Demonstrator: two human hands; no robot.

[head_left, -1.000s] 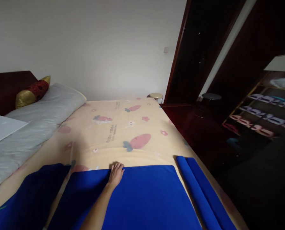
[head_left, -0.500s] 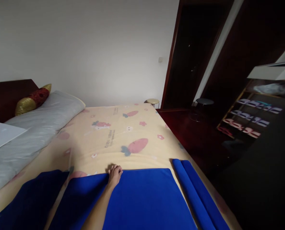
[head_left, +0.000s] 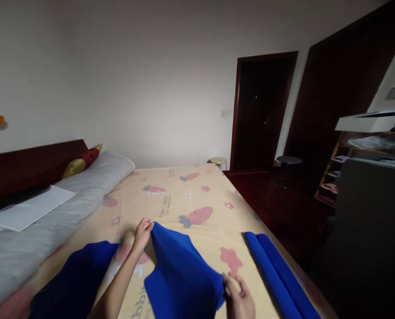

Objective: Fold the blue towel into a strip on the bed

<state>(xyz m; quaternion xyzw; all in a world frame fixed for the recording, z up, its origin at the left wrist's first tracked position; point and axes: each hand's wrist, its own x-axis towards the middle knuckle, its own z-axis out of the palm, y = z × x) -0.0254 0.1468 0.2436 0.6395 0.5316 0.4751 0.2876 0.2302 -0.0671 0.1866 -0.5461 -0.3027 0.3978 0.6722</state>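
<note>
A blue cloth (head_left: 180, 270) is lifted off the patterned bed sheet (head_left: 171, 212), its top edge sagging between my hands. My left hand (head_left: 143, 230) pinches its upper left corner. Lower down, my right hand (head_left: 238, 294) grips its right side, fingers bent at the edge. Two blue rolls (head_left: 277, 274) lie side by side to the right of my right hand. Another, darker blue cloth (head_left: 78, 277) is spread on the bed left of my left forearm.
A grey pillow (head_left: 84, 195) carries a white board (head_left: 34, 206) at the left, with a red and gold cushion (head_left: 83, 161) behind. Beyond the bed stand a beige stool (head_left: 218, 161) and a dark stool (head_left: 289, 160). A shelf (head_left: 360, 125) is at the right.
The middle blue cloth, flat before, is now raised and bunched between both hands. My right hand has come into view at its right side. The camera view has tilted up.
</note>
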